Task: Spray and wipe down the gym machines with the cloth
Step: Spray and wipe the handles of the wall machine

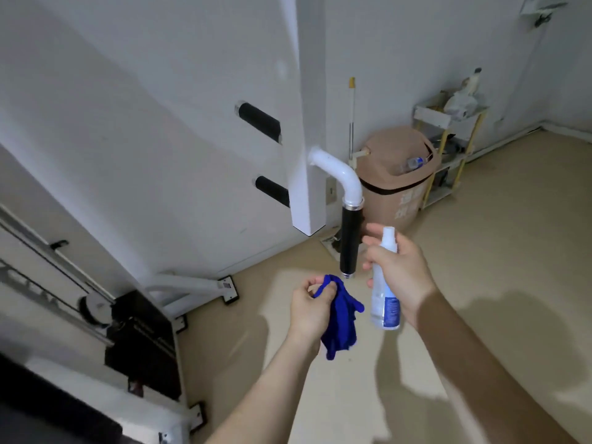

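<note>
left arm: I hold it forward, left grip point(309, 310) pinches the cloth point(339, 318) with curled fingers | right arm: also forward, right grip point(400, 274) wraps the spray bottle point(384, 302), slightly higher

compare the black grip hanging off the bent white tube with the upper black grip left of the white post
The black cylindrical grip on the bent white tube points down at the floor; the upper black cylindrical grip juts sideways, left of the white post. The hanging grip is close to the right hand holding the white spray bottle; the upper grip is well clear of it. Both are black cylinders.
</note>
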`<state>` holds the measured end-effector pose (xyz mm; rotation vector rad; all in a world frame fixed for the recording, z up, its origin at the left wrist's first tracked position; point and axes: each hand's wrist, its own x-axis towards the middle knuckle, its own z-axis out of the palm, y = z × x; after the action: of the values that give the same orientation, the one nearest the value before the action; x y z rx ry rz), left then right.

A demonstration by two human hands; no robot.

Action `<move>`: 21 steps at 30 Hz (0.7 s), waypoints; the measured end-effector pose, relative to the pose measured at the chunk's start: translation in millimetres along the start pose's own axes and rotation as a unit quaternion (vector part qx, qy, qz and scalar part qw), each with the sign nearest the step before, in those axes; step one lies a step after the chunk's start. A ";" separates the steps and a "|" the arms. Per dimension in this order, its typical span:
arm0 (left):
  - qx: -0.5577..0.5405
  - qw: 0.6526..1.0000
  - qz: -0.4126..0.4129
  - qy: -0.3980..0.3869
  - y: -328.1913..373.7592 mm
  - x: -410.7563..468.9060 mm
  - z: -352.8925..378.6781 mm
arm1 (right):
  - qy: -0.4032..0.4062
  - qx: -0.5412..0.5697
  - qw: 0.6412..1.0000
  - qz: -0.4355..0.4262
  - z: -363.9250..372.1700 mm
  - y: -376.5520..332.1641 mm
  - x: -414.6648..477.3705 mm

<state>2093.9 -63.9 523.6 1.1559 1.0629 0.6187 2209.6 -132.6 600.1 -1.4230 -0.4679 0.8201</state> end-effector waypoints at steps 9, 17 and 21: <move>-0.116 0.991 0.048 -0.056 58.6 -88.7 -114.0 | -0.244 -0.075 0.957 0.137 66.0 25.2 -66.9; -0.137 0.984 0.080 0.078 35.2 -202.1 -259.9 | -0.246 -0.019 0.969 0.035 207.7 50.1 -195.2; -0.132 0.981 0.062 0.127 23.6 -271.2 -338.9 | -0.287 0.018 0.956 0.062 268.2 65.7 -279.2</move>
<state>1679.3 -142.4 628.1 0.9316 1.0887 0.9954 1818.5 -160.0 620.9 -1.1734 -0.8045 1.3464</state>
